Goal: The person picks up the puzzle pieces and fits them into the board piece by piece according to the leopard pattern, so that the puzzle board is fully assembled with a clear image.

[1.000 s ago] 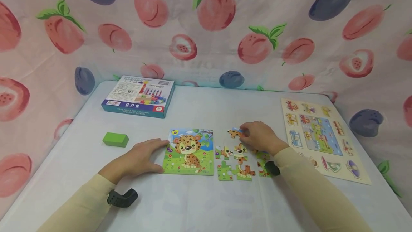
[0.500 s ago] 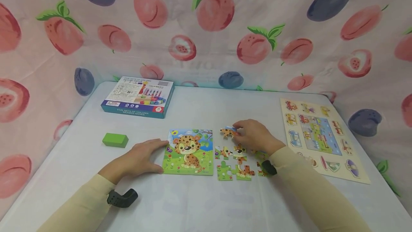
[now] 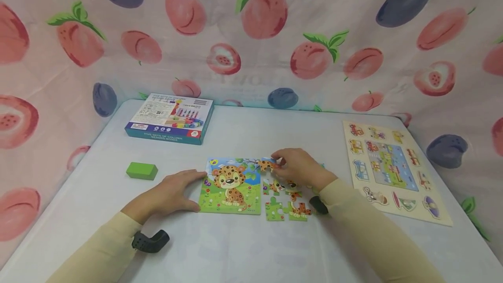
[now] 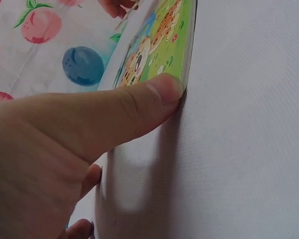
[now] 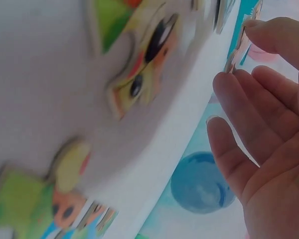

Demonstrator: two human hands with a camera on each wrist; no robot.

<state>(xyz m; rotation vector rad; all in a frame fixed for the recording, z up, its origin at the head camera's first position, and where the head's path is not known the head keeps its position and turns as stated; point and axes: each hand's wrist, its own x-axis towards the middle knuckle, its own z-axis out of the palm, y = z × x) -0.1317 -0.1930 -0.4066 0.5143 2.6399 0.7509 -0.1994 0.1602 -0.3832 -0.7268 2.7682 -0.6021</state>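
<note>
A square leopard picture board (image 3: 232,187) lies flat on the table. My left hand (image 3: 170,193) rests at its left side, the thumb against the near corner, as the left wrist view shows up close. My right hand (image 3: 300,167) pinches a spotted jigsaw piece (image 3: 266,165) by its right side, just above the table near the board's upper right corner. In the right wrist view that piece (image 5: 237,50) appears edge-on between thumb and fingers. Below the right hand lie several loose pieces, among them a green one (image 3: 274,210) and one with paws (image 3: 298,211). My right forearm hides others.
A boxed toy set (image 3: 169,119) lies at the back left. A green block (image 3: 142,170) sits left of my left hand. On the right lies a wooden board (image 3: 393,169) with vehicle pictures. A fruit-patterned cloth (image 3: 251,64) hangs behind the table.
My right hand has moved left with the jigsaw piece, from above the loose pieces to the picture board's upper right corner. My left hand has kept its place.
</note>
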